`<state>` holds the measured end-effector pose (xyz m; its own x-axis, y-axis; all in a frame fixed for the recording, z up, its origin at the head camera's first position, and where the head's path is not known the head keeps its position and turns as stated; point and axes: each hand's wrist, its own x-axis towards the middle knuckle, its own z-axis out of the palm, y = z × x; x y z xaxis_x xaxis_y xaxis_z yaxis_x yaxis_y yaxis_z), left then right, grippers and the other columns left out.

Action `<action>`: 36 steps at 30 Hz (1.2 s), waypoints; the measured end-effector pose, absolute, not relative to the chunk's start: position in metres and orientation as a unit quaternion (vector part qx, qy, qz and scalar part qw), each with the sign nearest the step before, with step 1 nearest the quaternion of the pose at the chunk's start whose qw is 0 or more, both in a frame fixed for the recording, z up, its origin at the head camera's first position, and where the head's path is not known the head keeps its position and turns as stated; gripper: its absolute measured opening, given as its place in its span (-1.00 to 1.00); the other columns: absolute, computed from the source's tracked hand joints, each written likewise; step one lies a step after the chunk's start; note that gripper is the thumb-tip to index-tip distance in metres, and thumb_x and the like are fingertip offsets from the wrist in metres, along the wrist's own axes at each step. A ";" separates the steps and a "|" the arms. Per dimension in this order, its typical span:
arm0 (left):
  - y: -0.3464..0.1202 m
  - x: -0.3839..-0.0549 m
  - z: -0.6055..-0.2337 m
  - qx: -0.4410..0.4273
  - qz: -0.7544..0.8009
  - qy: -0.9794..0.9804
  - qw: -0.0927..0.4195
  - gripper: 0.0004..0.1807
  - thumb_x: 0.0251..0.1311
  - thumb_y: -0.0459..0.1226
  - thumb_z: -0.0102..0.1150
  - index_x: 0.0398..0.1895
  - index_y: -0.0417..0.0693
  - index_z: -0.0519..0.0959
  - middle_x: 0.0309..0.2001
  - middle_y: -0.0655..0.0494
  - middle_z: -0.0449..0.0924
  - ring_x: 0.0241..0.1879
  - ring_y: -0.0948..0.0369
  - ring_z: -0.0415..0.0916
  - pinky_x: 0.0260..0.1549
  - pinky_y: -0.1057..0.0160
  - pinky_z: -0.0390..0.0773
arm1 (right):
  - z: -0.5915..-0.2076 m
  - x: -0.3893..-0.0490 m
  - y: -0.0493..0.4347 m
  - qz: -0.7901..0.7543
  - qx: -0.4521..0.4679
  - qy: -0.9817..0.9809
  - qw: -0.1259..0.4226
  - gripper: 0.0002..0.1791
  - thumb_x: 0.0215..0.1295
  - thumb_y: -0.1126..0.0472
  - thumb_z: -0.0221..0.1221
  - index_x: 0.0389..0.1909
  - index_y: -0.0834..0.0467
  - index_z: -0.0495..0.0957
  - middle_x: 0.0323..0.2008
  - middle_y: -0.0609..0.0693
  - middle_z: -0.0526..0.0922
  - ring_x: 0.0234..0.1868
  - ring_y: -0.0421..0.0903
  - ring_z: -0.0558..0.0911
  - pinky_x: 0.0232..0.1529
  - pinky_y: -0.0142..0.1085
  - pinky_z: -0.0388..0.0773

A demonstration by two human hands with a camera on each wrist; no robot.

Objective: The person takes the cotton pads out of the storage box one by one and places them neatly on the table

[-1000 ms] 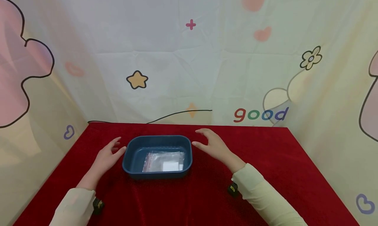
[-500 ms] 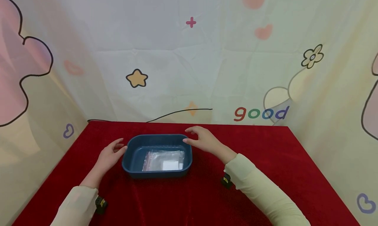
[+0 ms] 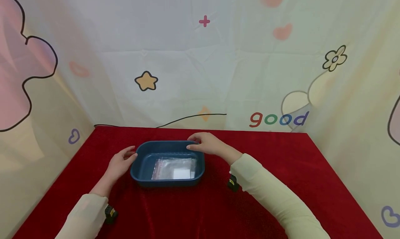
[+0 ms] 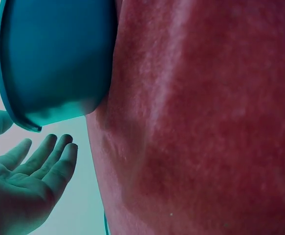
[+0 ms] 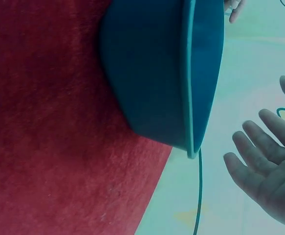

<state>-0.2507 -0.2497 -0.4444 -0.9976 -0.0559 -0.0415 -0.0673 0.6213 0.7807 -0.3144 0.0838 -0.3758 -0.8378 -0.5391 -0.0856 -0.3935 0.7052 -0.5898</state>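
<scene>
A dark blue rectangular basin with rounded corners stands on the red cloth. Inside it lie clear plastic zip bags with a white patch at the front. My left hand is at the basin's left end, its thumb tip overlapping the rim in the head view. In the left wrist view the fingers of that hand are spread loosely just past the basin's rim. My right hand hovers over the far right corner, thumb toward the inside. The right wrist view shows its fingers relaxed, apart from the basin wall.
Red velvety cloth covers the table. A pale printed curtain hangs behind and along both sides, close to the table's back edge. Dark camera mounts sit under both wrists.
My right hand has moved left from beside the basin to over its far right corner. My left hand has shifted slightly right, up to the left rim. The basin and bags have stayed put.
</scene>
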 end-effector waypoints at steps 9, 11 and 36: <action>-0.245 -0.252 -0.448 -0.051 0.439 0.897 0.009 -0.38 0.54 -0.19 -0.02 0.53 -0.34 0.21 0.38 -0.48 0.39 0.32 -0.30 0.43 0.27 -0.21 0.55 | -0.375 -0.321 0.069 -0.264 -0.286 0.905 0.170 -0.50 0.39 0.06 0.23 0.28 0.18 0.56 0.27 0.12 0.65 0.30 0.05 0.59 0.30 -0.11 0.59; -0.244 -0.252 -0.448 -0.055 0.444 0.894 0.010 -0.38 0.54 -0.19 -0.03 0.53 -0.34 0.20 0.38 -0.48 0.38 0.33 -0.30 0.42 0.28 -0.22 0.54 | -0.376 -0.322 0.065 -0.262 -0.287 0.904 0.178 -0.50 0.39 0.07 0.24 0.28 0.18 0.57 0.26 0.12 0.65 0.29 0.05 0.59 0.29 -0.11 0.60; -0.241 -0.252 -0.455 -0.064 0.483 0.873 -0.001 -0.45 0.56 -0.27 -0.08 0.51 -0.36 0.26 0.34 -0.48 0.44 0.29 -0.26 0.48 0.16 -0.01 0.64 | -0.377 -0.336 0.037 -0.230 -0.294 0.892 0.256 -0.54 0.42 0.02 0.22 0.24 0.15 0.61 0.20 0.09 0.69 0.16 -0.01 0.63 0.25 -0.10 0.62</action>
